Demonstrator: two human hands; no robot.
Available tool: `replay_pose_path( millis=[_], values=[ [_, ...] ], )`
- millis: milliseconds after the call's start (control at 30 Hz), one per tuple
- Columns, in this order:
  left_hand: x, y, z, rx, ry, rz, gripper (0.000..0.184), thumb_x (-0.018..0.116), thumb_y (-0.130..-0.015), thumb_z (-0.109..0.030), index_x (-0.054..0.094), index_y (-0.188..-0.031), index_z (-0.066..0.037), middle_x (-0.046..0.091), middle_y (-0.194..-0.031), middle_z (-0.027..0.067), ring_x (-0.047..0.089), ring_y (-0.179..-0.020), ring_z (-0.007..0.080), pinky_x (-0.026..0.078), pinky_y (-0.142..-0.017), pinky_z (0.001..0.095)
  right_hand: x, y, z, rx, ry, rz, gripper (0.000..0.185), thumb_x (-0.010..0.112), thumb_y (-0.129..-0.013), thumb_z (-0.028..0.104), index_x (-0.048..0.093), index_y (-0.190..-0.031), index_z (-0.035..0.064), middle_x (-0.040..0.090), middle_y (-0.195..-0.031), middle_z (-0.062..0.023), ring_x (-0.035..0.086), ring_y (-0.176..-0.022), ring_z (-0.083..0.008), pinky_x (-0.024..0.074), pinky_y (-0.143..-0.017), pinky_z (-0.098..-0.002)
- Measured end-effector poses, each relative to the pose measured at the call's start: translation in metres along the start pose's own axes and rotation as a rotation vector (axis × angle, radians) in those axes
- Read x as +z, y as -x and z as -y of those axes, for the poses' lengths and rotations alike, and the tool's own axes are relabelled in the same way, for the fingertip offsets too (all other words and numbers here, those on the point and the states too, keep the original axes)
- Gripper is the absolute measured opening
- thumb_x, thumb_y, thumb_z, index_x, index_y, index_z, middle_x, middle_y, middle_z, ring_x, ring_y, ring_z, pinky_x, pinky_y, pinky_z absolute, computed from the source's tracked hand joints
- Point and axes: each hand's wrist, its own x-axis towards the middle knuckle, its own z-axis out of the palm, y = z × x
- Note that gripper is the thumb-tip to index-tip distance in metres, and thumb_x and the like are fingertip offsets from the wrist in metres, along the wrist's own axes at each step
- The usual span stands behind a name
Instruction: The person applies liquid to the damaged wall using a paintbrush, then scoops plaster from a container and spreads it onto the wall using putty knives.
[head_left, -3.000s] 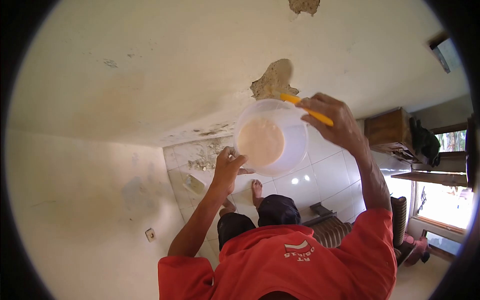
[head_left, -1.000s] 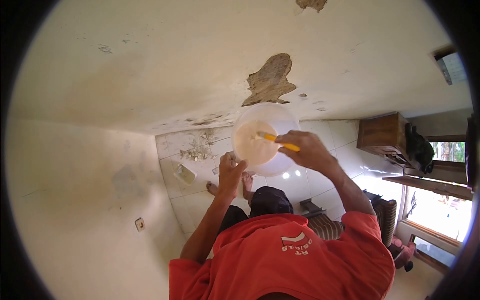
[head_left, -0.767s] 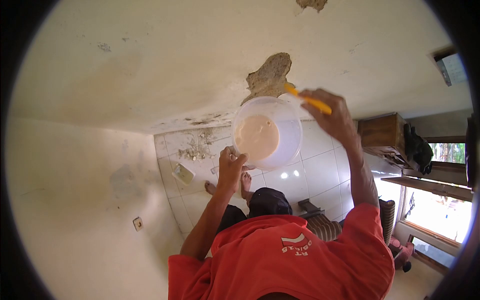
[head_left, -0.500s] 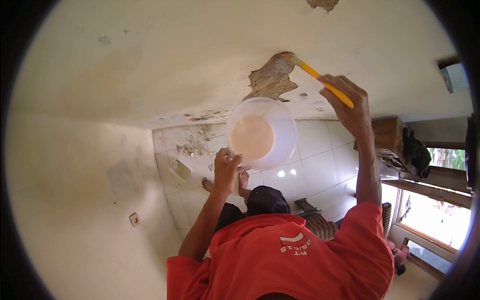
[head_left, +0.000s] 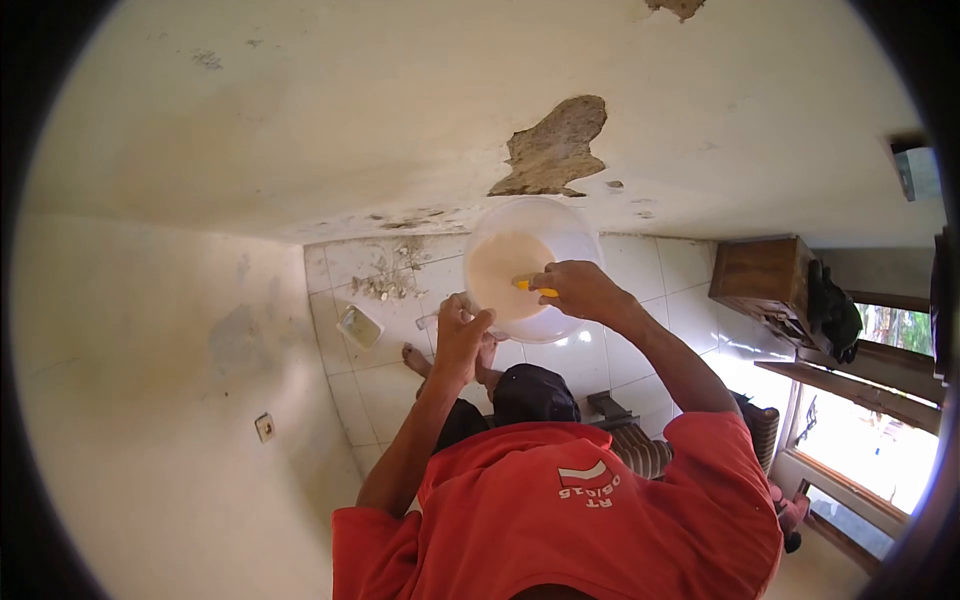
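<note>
My left hand grips the near-left rim of a translucent plastic tub, thumb over the edge. A pale, peach-coloured liquid covers the tub's bottom. Over the tub, my right hand is closed around the yellow handle of a paintbrush. The brush points down into the tub; its bristles are hard to make out against the liquid. Beyond the tub, the wall has a bare patch of broken plaster, rough and brown.
Crumbled debris lies on the tiled floor along the wall. Near my feet is a small open container. A wooden cabinet stands at the right, by an open window. The left wall carries a socket.
My right hand has brought the paintbrush down from the top of the bare plaster patch into the tub. My left hand still holds the tub, which has shifted slightly right.
</note>
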Motion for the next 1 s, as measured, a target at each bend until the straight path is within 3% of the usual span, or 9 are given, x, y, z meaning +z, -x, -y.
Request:
replay_pose_path(
  millis=[233, 400, 467, 567, 800, 867, 1000],
  values=[
    [0.011, 0.001, -0.010, 0.033, 0.019, -0.032, 0.034, 0.066, -0.085, -0.012, 0.046, -0.108, 0.002, 0.057, -0.110, 0.0177, 0.066, -0.096, 0.0248, 0.062, -0.081, 0.0447, -0.062, 0.041, 0.029, -0.054, -0.135, -0.236, 0.025, 0.072, -0.085, 0.018, 0.070, -0.108, 0.0086, 0.066, -0.094, -0.0087, 0.065, -0.088, -0.0274, 0.0539, -0.077, -0.0393],
    [0.004, -0.005, -0.008, 0.029, 0.066, -0.058, 0.030, 0.066, -0.085, -0.012, 0.048, -0.105, 0.003, 0.059, -0.107, 0.0177, 0.066, -0.094, 0.0252, 0.062, -0.081, 0.0450, -0.103, 0.048, 0.033, -0.104, -0.160, -0.528, 0.030, 0.076, -0.081, 0.013, 0.069, -0.110, 0.0073, 0.067, -0.095, -0.0084, 0.066, -0.082, -0.0279, 0.0548, -0.071, -0.0385],
    [-0.003, -0.008, -0.003, 0.053, 0.094, -0.072, 0.025, 0.064, -0.085, -0.005, 0.044, -0.098, 0.001, 0.051, -0.101, 0.0149, 0.065, -0.088, 0.0248, 0.065, -0.073, 0.0406, -0.117, 0.032, 0.017, -0.115, -0.079, -0.596, 0.028, 0.074, -0.083, 0.013, 0.069, -0.110, 0.0066, 0.067, -0.092, -0.0096, 0.065, -0.077, -0.0277, 0.0534, -0.067, -0.0389],
    [-0.010, 0.000, -0.005, 0.046, 0.018, -0.105, 0.029, 0.065, -0.085, -0.010, 0.050, -0.106, 0.004, 0.059, -0.107, 0.0182, 0.067, -0.094, 0.0265, 0.063, -0.079, 0.0449, -0.137, -0.001, -0.004, -0.047, -0.061, -0.604, 0.028, 0.074, -0.083, 0.012, 0.069, -0.110, 0.0072, 0.067, -0.089, -0.0100, 0.065, -0.074, -0.0282, 0.0530, -0.066, -0.0392],
    [-0.024, 0.003, 0.003, 0.059, 0.040, -0.126, 0.031, 0.064, -0.085, -0.009, 0.049, -0.107, 0.005, 0.059, -0.107, 0.0189, 0.068, -0.092, 0.0268, 0.064, -0.076, 0.0444, -0.137, -0.004, -0.014, -0.085, 0.100, -0.642, 0.028, 0.075, -0.083, 0.012, 0.069, -0.110, 0.0063, 0.070, -0.094, -0.0110, 0.067, -0.074, -0.0262, 0.0548, -0.065, -0.0377],
    [-0.024, 0.004, 0.002, 0.047, 0.042, -0.100, 0.031, 0.064, -0.085, -0.009, 0.048, -0.108, 0.005, 0.059, -0.106, 0.0181, 0.068, -0.092, 0.0267, 0.064, -0.077, 0.0441, -0.134, 0.012, 0.000, -0.067, -0.061, -0.752, 0.031, 0.075, -0.082, 0.008, 0.069, -0.111, 0.0053, 0.071, -0.096, -0.0114, 0.068, -0.076, -0.0251, 0.0554, -0.066, -0.0361],
    [-0.023, -0.004, 0.015, 0.043, 0.014, -0.120, 0.030, 0.064, -0.085, -0.009, 0.048, -0.107, 0.004, 0.058, -0.108, 0.0180, 0.067, -0.092, 0.0266, 0.064, -0.076, 0.0439, -0.110, 0.038, 0.021, -0.080, -0.252, -0.510, 0.026, 0.075, -0.082, 0.010, 0.070, -0.107, 0.0040, 0.071, -0.097, -0.0117, 0.068, -0.084, -0.0272, 0.0548, -0.075, -0.0372]
  ],
)
